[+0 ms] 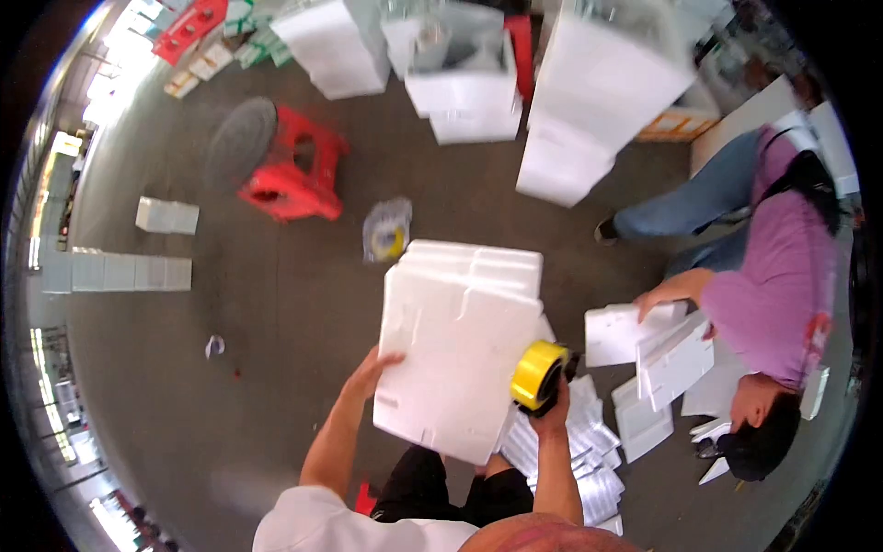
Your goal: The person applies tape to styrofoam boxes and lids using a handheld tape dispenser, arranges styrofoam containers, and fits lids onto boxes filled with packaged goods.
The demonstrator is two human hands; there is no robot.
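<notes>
white foam box [455, 354], yellow tape roll [538, 373]

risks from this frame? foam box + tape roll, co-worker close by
1. The left hand grips only one edge of the foam box; it could tilt or slip.
2. The right hand presses the yellow tape roll at the box's side; tape may run crooked.
3. Foam pieces litter the floor below, and a co-worker's hand works close by; bumping seems possible.
</notes>
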